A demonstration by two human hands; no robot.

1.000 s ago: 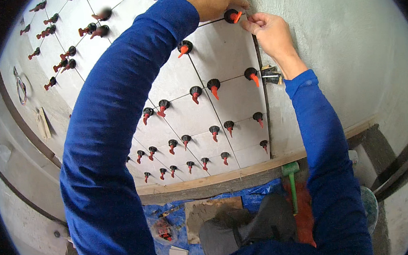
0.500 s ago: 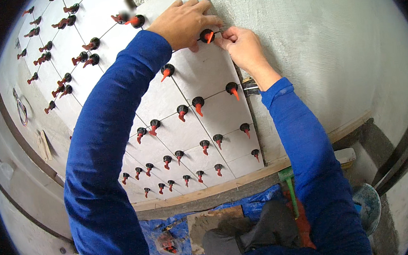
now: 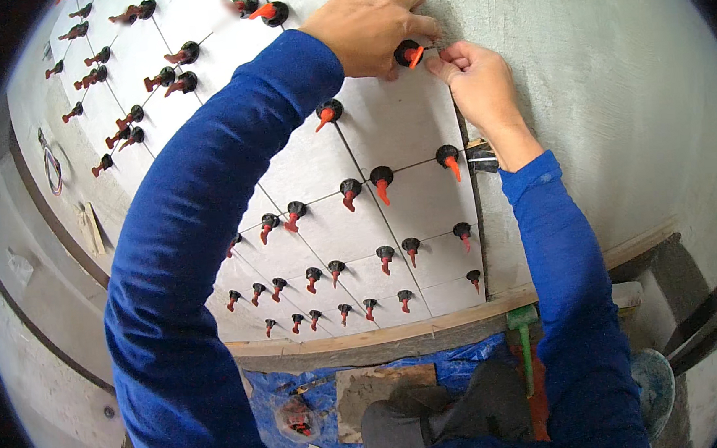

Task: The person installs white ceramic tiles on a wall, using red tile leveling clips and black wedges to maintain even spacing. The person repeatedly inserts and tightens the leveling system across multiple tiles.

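White wall tiles (image 3: pixel 414 123) cover the wall, with red-and-black tile levelling knobs (image 3: pixel 382 180) along their joints. My left hand (image 3: pixel 372 27) lies with fingers spread over the upper right tile. Right of it, a knob (image 3: pixel 408 54) sits in the joint near the tile edge. Just beyond that knob, my right hand (image 3: pixel 480 80) pinches with thumb and fingers at the joint's end. Whatever lies between those fingertips is too small to make out.
Bare grey plaster (image 3: pixel 602 104) lies right of the tiles. A wooden batten (image 3: pixel 359 342) runs below them. Underneath are a blue tarp (image 3: pixel 478 351), a mortar-smeared board (image 3: pixel 372 391), a bag of red pieces (image 3: pixel 296 418), a green-handled tool (image 3: pixel 526 346) and a bucket (image 3: pixel 653 386).
The whole view has shifted, so the wall and both hands appear farther right and slightly higher. My hands keep their places beside the same knob.
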